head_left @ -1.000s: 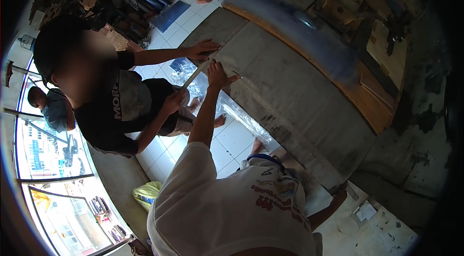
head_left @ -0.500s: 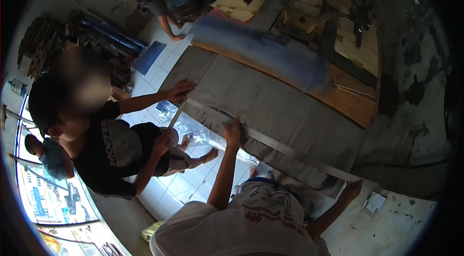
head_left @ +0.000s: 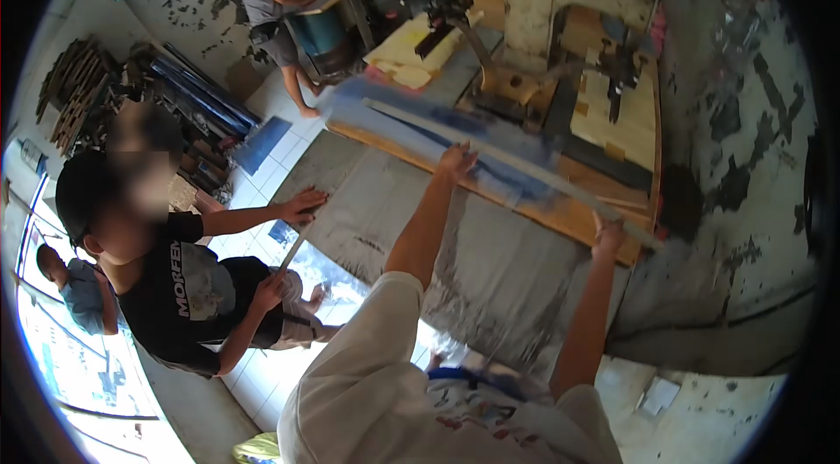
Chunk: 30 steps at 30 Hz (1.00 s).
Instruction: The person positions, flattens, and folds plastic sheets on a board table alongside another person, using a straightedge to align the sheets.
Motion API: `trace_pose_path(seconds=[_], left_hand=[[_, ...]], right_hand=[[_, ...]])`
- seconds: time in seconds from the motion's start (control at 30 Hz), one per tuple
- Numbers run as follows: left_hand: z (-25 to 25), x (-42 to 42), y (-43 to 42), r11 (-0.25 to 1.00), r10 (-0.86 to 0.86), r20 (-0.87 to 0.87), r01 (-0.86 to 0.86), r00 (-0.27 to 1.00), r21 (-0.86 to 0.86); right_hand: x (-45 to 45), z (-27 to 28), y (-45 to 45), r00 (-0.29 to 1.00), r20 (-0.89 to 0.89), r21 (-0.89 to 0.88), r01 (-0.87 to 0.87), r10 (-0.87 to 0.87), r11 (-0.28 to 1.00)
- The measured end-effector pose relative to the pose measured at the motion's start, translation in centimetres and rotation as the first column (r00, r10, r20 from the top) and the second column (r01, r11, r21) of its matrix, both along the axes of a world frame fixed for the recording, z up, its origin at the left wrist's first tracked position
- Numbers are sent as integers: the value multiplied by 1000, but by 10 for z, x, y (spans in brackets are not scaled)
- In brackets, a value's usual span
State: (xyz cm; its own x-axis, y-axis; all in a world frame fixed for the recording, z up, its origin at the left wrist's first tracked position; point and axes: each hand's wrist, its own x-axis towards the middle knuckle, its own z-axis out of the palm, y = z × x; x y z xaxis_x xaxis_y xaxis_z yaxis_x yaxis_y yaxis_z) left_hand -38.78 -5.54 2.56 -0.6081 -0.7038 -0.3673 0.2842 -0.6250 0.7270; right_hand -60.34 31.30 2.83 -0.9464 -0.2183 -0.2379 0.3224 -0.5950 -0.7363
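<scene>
A long metal ruler point(head_left: 512, 159) slants over the far side of the work table, above a bluish sheet point(head_left: 411, 127). Near its middle, my left hand point(head_left: 456, 165) grips the ruler, fingers closed at its edge. My right hand point(head_left: 608, 235) holds the same ruler nearer its right end, which is blurred. Below my arms, a grey sheet point(head_left: 499, 263) covers the near part of the table. At the left, a co-worker's hand point(head_left: 302, 204) rests by the grey sheet's edge, and the other hand point(head_left: 269, 289) holds a thin strip point(head_left: 296, 247).
A wooden board edge point(head_left: 394, 149) borders the grey sheet. Beyond it stands a machine frame point(head_left: 525, 9) with clamps. Another person point(head_left: 271, 17) stands at a far table. Rolls point(head_left: 206, 87) and stacked wood point(head_left: 74, 96) lie at the left. A person point(head_left: 79, 289) is near the bright opening.
Both my hands and the ruler have moved away from me, off the grey sheet's near edge to above the bluish sheet. The view has tilted up. The co-worker's hands stay about the same.
</scene>
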Motion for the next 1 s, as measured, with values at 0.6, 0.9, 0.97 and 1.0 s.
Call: trace_pose_path(seconds=[0.6, 0.9, 0.97, 1.0], left_hand=[[-43, 247, 80, 313, 607, 584, 513, 539, -799], [-39, 367, 61, 416, 784, 604, 601, 145, -683], [-41, 367, 67, 420, 782, 608, 603, 139, -678], [-39, 366, 66, 416, 787, 601, 598, 141, -685]], right_hand=[[94, -22, 129, 575, -490, 871, 302, 655, 387], [219, -36, 258, 827, -341, 924, 382, 448, -1], [226, -35, 264, 905, -321, 946, 294, 279, 133], [230, -16, 254, 936, -218, 974, 227, 276, -1]])
